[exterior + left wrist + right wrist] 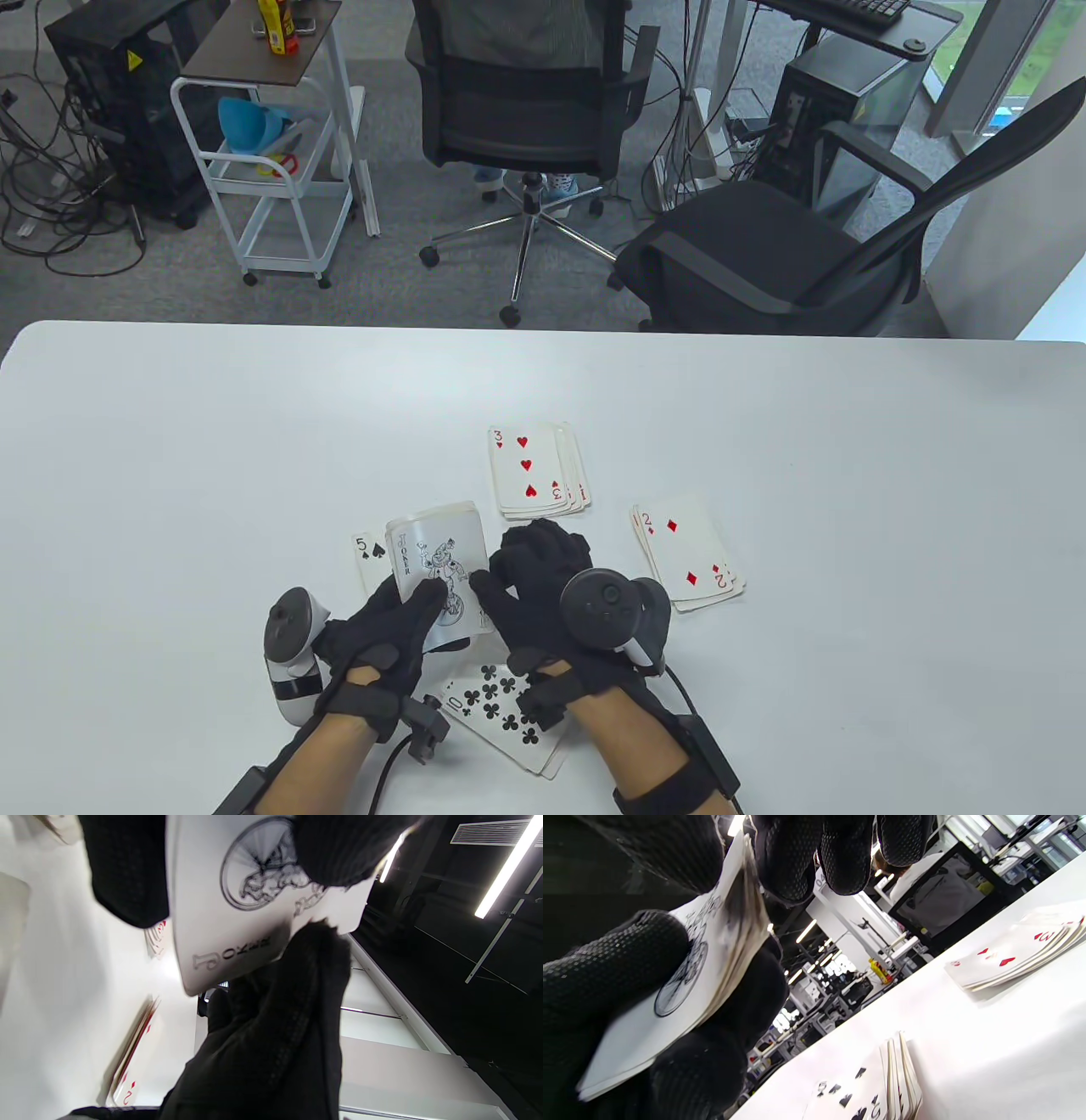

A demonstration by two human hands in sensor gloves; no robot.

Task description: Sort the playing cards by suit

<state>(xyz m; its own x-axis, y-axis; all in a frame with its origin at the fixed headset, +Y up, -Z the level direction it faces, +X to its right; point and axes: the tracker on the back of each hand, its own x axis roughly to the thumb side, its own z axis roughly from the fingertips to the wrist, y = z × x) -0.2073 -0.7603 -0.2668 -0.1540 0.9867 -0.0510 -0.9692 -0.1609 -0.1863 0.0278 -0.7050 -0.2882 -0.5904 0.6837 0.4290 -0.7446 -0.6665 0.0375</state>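
Your left hand [386,632] grips the deck [441,577] | joker on top, long side pointing far | your right hand [543,586] pinches its right edge, nearest.

spade pile [366,560]: mostly hidden by held deck [441,577] | club pile [501,713]: partly under wrists

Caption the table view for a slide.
Both hands, left and right, hold a joker-topped deck amid spade, heart, diamond and club piles.

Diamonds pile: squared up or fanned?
Slightly fanned. The diamonds pile, topped by the 2, shows offset card edges along its left and lower sides on the table.
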